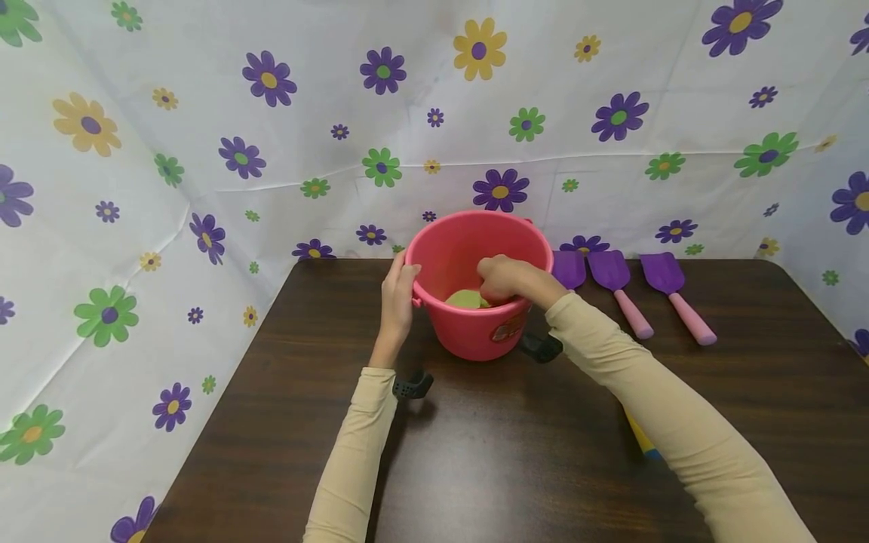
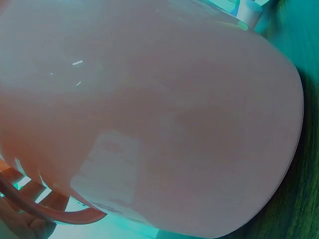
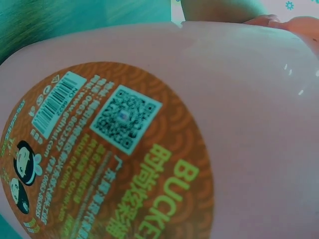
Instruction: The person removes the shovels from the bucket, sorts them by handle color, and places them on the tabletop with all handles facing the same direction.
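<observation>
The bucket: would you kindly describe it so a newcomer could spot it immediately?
On the dark table, before the flowered sheet, sits a pink bucket, left hand on its rim, right hand inside. Unlike the purple-bladed shovels beside it, it's round and deep.

Booth: flowered sheet (image 1: 407, 151), dark table (image 1: 489, 445)

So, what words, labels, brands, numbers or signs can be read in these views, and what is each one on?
"BUCKE", its end unclear: on the label of the bucket.
"时尚炫彩", what follows unclear: same label.
"MADE IN CHINA": same label.
The web address and the digits by the barcode: too small and blurred to read surely.
Head and left wrist views: no readable text.
</observation>
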`<state>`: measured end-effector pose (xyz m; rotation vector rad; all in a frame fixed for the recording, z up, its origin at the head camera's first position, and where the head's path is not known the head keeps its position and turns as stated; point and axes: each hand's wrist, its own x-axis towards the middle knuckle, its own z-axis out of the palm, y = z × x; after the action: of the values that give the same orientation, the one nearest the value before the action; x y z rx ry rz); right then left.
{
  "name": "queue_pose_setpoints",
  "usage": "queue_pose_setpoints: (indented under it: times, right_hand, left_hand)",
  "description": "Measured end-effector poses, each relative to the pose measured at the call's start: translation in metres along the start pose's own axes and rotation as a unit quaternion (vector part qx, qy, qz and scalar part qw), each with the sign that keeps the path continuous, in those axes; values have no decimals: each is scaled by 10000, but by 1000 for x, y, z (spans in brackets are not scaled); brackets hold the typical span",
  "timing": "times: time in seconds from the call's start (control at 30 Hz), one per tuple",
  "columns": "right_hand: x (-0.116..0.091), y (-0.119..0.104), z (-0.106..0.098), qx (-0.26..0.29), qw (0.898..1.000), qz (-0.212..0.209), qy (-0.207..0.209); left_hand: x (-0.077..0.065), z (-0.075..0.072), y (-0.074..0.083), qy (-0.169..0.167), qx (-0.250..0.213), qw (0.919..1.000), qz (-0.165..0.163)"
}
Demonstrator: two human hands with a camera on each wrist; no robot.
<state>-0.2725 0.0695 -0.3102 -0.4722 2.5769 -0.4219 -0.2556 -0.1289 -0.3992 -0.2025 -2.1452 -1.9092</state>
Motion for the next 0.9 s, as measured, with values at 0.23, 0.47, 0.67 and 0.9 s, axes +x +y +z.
queue_pose_setpoints:
  times: [0.23,0.47,0.67,0.9]
  right_hand:
    - [8,4,0,9,10000,-63,28]
    - [44,33,11,130,9997,-168,109]
    - [16,19,1,385,9983,-383,196]
    - [-7,12,-9,759,9953,-492,335]
  left_hand:
    - [1,0,1,2,29,10000,15]
    - [0,0,-1,-35,26,10000,-11]
    - [0,0,-2,-13,31,10000,3]
    - [1,0,-2,22,32,10000,-18]
